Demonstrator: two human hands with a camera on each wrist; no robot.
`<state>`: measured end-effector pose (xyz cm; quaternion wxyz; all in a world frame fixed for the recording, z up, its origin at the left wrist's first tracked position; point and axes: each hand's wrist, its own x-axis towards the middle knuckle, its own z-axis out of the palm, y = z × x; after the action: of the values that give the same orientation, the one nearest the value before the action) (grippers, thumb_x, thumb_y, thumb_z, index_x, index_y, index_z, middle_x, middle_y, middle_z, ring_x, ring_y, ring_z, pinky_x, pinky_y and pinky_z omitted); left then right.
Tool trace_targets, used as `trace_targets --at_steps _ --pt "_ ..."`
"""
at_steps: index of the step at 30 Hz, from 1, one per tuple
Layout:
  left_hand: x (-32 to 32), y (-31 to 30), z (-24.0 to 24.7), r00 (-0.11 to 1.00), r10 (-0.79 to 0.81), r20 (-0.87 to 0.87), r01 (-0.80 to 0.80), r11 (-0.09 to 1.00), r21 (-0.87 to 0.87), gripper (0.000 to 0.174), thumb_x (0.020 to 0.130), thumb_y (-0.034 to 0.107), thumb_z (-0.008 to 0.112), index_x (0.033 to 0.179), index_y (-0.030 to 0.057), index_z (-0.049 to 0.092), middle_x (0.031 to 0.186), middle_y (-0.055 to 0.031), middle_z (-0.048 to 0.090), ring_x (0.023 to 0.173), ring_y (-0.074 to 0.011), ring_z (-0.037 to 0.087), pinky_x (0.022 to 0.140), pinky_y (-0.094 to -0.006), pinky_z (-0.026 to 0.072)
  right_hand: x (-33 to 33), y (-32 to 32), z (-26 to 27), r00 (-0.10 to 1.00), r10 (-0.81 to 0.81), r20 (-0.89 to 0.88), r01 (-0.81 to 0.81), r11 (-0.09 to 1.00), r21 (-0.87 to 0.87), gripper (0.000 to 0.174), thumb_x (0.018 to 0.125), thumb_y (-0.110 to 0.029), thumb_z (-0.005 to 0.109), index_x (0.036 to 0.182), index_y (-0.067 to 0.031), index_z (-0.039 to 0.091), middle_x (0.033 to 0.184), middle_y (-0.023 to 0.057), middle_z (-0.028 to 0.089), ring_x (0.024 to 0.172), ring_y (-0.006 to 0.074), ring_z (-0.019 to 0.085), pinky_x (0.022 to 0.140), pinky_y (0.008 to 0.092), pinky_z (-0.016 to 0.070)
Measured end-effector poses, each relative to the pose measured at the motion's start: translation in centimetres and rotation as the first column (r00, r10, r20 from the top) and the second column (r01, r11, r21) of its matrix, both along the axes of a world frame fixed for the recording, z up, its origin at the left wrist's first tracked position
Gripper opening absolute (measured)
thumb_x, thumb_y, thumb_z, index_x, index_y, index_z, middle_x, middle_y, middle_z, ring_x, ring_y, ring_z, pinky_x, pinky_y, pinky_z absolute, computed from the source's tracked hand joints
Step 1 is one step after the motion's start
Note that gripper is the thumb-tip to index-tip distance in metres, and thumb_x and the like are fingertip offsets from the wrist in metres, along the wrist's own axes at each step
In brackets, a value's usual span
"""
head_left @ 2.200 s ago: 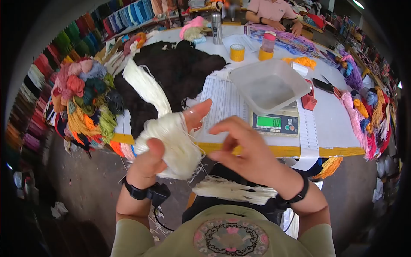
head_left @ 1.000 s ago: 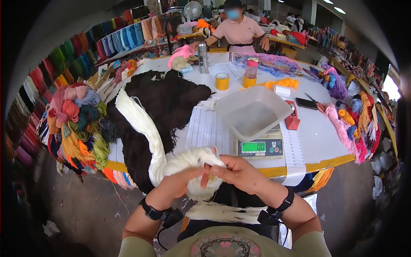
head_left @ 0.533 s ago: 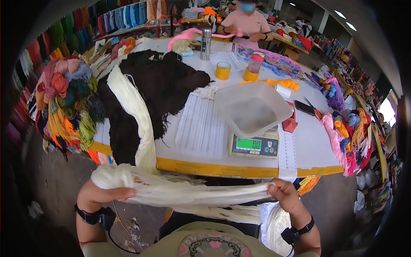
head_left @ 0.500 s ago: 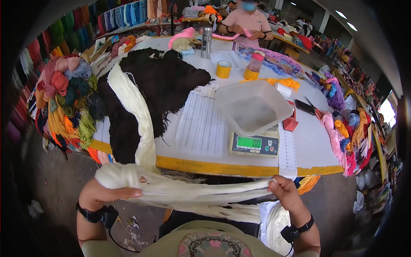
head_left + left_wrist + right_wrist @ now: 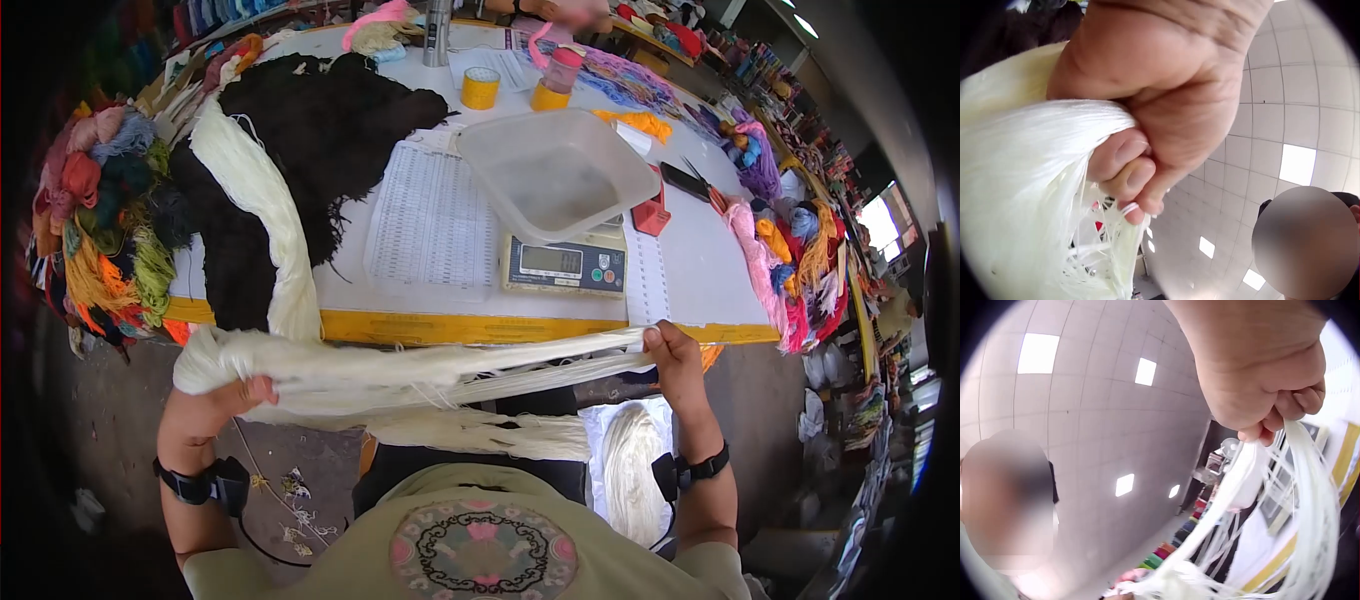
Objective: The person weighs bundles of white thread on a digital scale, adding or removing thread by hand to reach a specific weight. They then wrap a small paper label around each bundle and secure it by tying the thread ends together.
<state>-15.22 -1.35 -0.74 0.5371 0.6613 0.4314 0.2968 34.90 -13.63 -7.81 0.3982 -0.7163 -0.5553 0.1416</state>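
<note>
A skein of white yarn (image 5: 390, 368) is stretched level between both hands, above the lap and in front of the table's edge. My left hand (image 5: 208, 412) grips its thicker, bunched end; in the left wrist view the fingers (image 5: 1124, 164) curl through the loop. At the other end, my right hand (image 5: 678, 362) holds the narrow loop, and its curled fingers show in the right wrist view around the strands (image 5: 1300, 462). Below lies another hank of cream yarn (image 5: 480, 432) across the lap. A long white skein (image 5: 250, 195) rests on a dark brown yarn pile (image 5: 300, 120).
On the table (image 5: 700, 290) stand a digital scale (image 5: 565, 268) bearing a clear plastic tub (image 5: 555, 175), a printed sheet (image 5: 430, 225) and a red tool (image 5: 650, 212). Coloured yarn heaps lie at left (image 5: 110, 210) and right (image 5: 790, 250). More white yarn (image 5: 632, 475) hangs beside the right forearm.
The hands have moved apart from close together, drawing the bunched skein out lengthwise between them. The scale's green display has gone dark. The head view has tilted downward.
</note>
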Motion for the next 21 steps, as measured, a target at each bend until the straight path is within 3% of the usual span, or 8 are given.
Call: trace_targets --at_steps 2,4,8,9,10,12,17,21 --pt "0.6 0.4 -0.6 0.921 0.267 0.284 -0.162 0.925 -0.345 0.032 0.084 0.012 0.072 0.110 -0.0016 0.061 0.081 -0.0089 0.067 0.061 -0.0118 0.059 0.053 -0.0217 0.0452 -2.2 0.4 2.2 0.957 -0.049 -0.285 0.012 0.992 -0.128 0.033 0.097 -0.027 0.056 0.073 -0.0049 0.055 0.057 -0.0012 0.043 0.051 0.0088 0.035 0.048 0.0251 0.0316" --pt "2.3 0.9 -1.1 0.899 0.137 0.415 -0.005 0.953 -0.304 0.034 0.089 0.021 0.066 0.113 -0.0024 0.057 0.079 -0.0105 0.066 0.053 -0.0113 0.055 0.044 -0.0187 0.0389 -4.7 1.2 4.7 0.832 -0.109 -0.544 -0.029 0.971 -0.238 0.034 0.098 -0.030 0.054 0.073 -0.0071 0.057 0.057 -0.0052 0.042 0.051 0.0057 0.034 0.047 0.0222 0.0290" --pt "6.2 1.5 -0.4 0.702 0.108 0.704 0.120 0.957 -0.266 0.040 0.096 0.032 0.054 0.113 -0.0032 0.057 0.085 -0.0134 0.066 0.052 -0.0168 0.055 0.060 -0.0264 0.0466 -7.5 3.8 8.0 0.384 0.048 -0.922 -0.193 0.981 -0.029 0.029 0.098 -0.033 0.054 0.085 -0.0084 0.062 0.058 -0.0078 0.035 0.049 0.0019 0.028 0.048 0.0174 0.0253" --pt "6.1 2.5 -0.3 0.622 -0.027 0.783 0.301 0.931 -0.207 0.042 0.098 0.033 0.049 0.119 -0.0039 0.052 0.097 -0.0172 0.066 0.068 -0.0222 0.064 0.077 -0.0338 0.0508 -7.9 4.4 8.4 0.178 0.145 -0.973 -0.224 0.969 0.103 0.028 0.098 -0.032 0.055 0.091 -0.0070 0.064 0.059 -0.0077 0.035 0.049 0.0019 0.028 0.048 0.0170 0.0255" --pt "6.2 2.2 0.0 0.626 -0.027 0.779 0.285 0.938 -0.197 0.042 0.098 0.033 0.049 0.119 -0.0039 0.052 0.097 -0.0172 0.066 0.068 -0.0222 0.064 0.077 -0.0338 0.0508 -8.5 5.0 8.6 0.171 0.159 -0.972 -0.239 0.964 0.116 0.028 0.098 -0.032 0.055 0.091 -0.0070 0.064 0.059 -0.0077 0.035 0.049 0.0019 0.028 0.048 0.0170 0.0255" --pt "7.8 1.3 0.6 0.559 0.148 0.816 0.325 0.866 -0.380 0.048 0.100 0.034 0.044 0.128 -0.0048 0.046 0.114 -0.0220 0.062 0.097 -0.0291 0.066 0.089 -0.0402 0.0513 -10.0 6.0 8.8 -0.025 0.173 -0.985 -0.304 0.937 0.172 0.029 0.097 -0.030 0.055 0.104 -0.0038 0.063 0.062 -0.0072 0.037 0.048 0.0024 0.028 0.046 0.0178 0.0262" --pt "9.9 1.2 0.7 0.619 0.034 0.785 0.397 0.848 -0.350 0.056 0.100 0.037 0.041 0.133 -0.0078 0.039 0.130 -0.0267 0.052 0.122 -0.0353 0.053 0.097 -0.0447 0.0475 -14.1 8.3 10.3 -0.037 0.217 -0.976 -0.468 0.859 0.209 0.026 0.096 -0.020 0.056 0.113 -0.0008 0.061 0.064 -0.0070 0.040 0.049 0.0014 0.030 0.045 0.0178 0.0263" --pt "11.9 0.4 0.9 0.720 -0.004 0.694 0.347 0.868 -0.354 0.058 0.099 0.041 0.044 0.133 -0.0053 0.042 0.131 -0.0254 0.051 0.115 -0.0309 0.057 0.093 -0.0408 0.0489 -17.6 9.7 12.3 0.337 0.343 -0.877 -0.601 0.796 0.081 0.025 0.097 -0.017 0.055 0.117 -0.0024 0.059 0.069 -0.0060 0.050 0.053 0.0006 0.037 0.047 0.0171 0.0286"
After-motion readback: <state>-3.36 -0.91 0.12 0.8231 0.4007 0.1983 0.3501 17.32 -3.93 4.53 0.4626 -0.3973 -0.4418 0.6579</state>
